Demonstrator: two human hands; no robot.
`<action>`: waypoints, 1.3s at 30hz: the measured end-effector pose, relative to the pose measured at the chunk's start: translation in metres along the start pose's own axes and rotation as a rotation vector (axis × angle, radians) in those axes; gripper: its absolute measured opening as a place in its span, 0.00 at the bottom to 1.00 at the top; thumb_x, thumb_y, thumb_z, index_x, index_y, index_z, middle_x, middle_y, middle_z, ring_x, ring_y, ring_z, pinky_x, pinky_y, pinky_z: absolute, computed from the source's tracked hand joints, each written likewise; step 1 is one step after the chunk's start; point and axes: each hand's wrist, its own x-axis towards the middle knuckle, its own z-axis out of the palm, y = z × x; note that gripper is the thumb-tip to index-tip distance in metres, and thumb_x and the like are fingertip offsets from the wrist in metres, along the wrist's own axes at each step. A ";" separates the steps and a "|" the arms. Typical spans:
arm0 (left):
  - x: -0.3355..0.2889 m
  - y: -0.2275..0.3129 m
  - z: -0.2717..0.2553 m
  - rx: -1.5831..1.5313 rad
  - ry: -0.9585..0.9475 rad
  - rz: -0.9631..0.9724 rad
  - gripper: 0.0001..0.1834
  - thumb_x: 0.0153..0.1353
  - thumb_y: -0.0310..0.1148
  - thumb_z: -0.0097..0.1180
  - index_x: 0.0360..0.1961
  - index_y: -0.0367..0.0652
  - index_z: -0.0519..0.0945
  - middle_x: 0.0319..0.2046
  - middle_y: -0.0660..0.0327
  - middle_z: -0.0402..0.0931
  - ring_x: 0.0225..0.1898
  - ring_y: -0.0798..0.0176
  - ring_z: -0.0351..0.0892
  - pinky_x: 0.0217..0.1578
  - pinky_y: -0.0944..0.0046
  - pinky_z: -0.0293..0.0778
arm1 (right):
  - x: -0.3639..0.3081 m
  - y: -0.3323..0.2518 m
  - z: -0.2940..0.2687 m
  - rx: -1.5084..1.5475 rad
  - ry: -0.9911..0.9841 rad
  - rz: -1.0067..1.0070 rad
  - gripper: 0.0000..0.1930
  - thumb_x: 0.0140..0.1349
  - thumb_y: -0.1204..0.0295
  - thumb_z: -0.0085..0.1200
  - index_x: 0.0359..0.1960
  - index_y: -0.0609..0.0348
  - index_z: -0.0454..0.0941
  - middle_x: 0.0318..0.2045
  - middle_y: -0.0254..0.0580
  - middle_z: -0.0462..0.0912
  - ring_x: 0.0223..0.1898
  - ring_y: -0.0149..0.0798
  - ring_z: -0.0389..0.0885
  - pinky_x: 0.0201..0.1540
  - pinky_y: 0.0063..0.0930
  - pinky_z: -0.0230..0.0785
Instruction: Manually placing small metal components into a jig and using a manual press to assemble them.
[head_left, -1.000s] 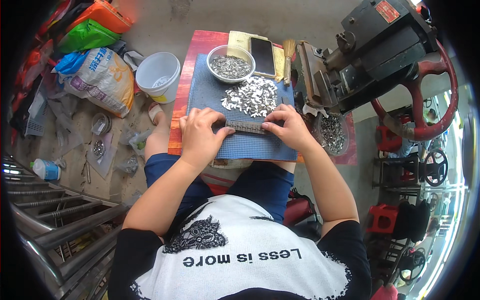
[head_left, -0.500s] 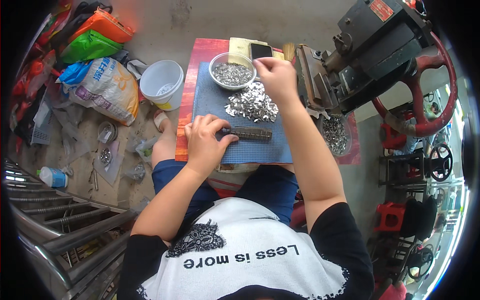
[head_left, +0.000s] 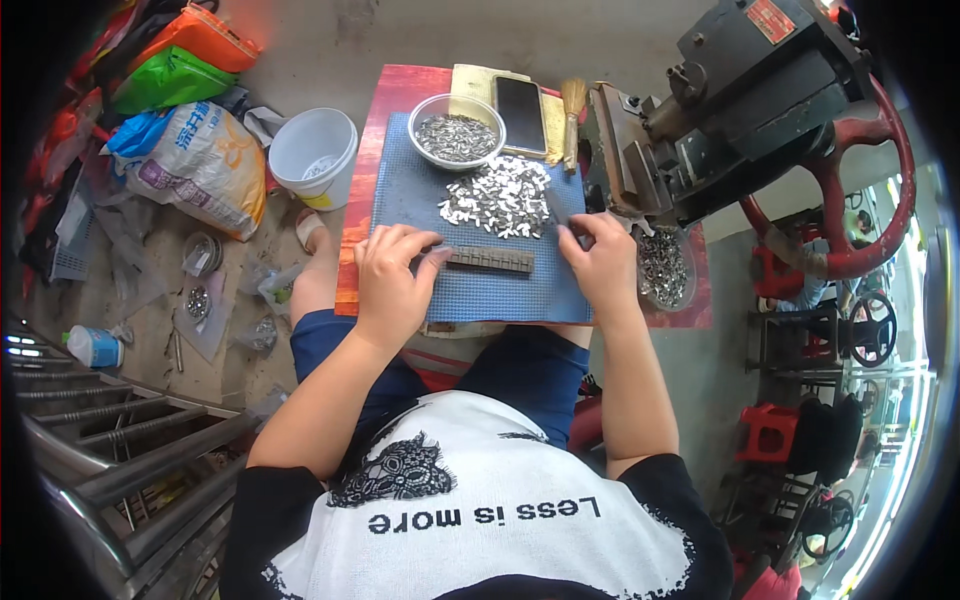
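Observation:
A dark notched metal bar (head_left: 490,260) lies crosswise on a blue ribbed mat (head_left: 470,300). My left hand (head_left: 393,275) is closed on the bar's left end, thumb and fingers pinching it. To the right, my right hand (head_left: 605,262) pinches a thin dark pointed tool (head_left: 557,206), slanting toward a loose pile of small silvery metal pieces (head_left: 495,200); its exact kind is unclear. Behind the pile stands a clear round bowl (head_left: 413,140) part full of similar small pieces.
A phone (head_left: 519,115) rests on a yellow cloth near a brush (head_left: 572,105). Right of the mat are a tub of metal pieces (head_left: 665,265) and a dark machine with a red handwheel (head_left: 830,180). A white bucket (head_left: 335,185) and sacks (head_left: 200,175) stand left.
My right hand has come down and toward me from beside the bowl to the mat's right side, uncovering the phone. My left hand stays at the bar's end.

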 end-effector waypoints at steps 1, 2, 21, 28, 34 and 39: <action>-0.002 -0.003 0.000 -0.031 0.018 0.015 0.08 0.59 0.37 0.65 0.34 0.45 0.86 0.35 0.63 0.81 0.43 0.58 0.75 0.48 0.57 0.61 | 0.001 -0.010 -0.006 0.183 -0.061 -0.053 0.13 0.56 0.69 0.66 0.38 0.64 0.84 0.34 0.48 0.82 0.34 0.49 0.83 0.40 0.37 0.76; -0.002 -0.003 0.000 -0.022 0.025 0.009 0.08 0.59 0.37 0.65 0.34 0.45 0.86 0.35 0.63 0.81 0.43 0.58 0.75 0.48 0.57 0.61 | 0.002 -0.017 -0.006 0.264 -0.142 -0.125 0.12 0.55 0.71 0.67 0.40 0.63 0.85 0.35 0.45 0.82 0.34 0.45 0.83 0.39 0.33 0.76; 0.002 0.007 -0.009 0.055 -0.192 -0.041 0.12 0.56 0.39 0.67 0.38 0.44 0.84 0.36 0.63 0.80 0.44 0.57 0.74 0.48 0.55 0.61 | 0.006 -0.044 0.003 0.212 -0.411 -0.387 0.12 0.54 0.73 0.67 0.40 0.62 0.83 0.36 0.45 0.80 0.37 0.47 0.81 0.42 0.36 0.75; 0.033 0.021 -0.001 -0.087 -0.359 0.068 0.15 0.53 0.33 0.68 0.40 0.40 0.79 0.38 0.58 0.79 0.46 0.54 0.75 0.48 0.55 0.66 | 0.004 -0.021 -0.012 0.322 -0.405 -0.395 0.11 0.52 0.73 0.65 0.37 0.64 0.81 0.32 0.46 0.79 0.35 0.44 0.80 0.40 0.32 0.73; 0.109 0.093 0.070 -0.249 -0.232 0.261 0.51 0.39 0.41 0.79 0.63 0.33 0.67 0.56 0.46 0.70 0.60 0.44 0.68 0.62 0.52 0.64 | 0.040 0.007 -0.085 0.113 0.248 -0.071 0.13 0.53 0.69 0.63 0.33 0.68 0.79 0.31 0.55 0.81 0.33 0.53 0.82 0.38 0.38 0.74; 0.136 0.127 0.148 -0.320 -0.296 0.266 0.68 0.34 0.45 0.81 0.72 0.30 0.51 0.64 0.40 0.60 0.68 0.40 0.59 0.68 0.50 0.58 | 0.059 0.035 -0.087 -0.063 0.271 0.051 0.15 0.53 0.66 0.63 0.34 0.68 0.81 0.32 0.59 0.83 0.36 0.58 0.82 0.42 0.46 0.74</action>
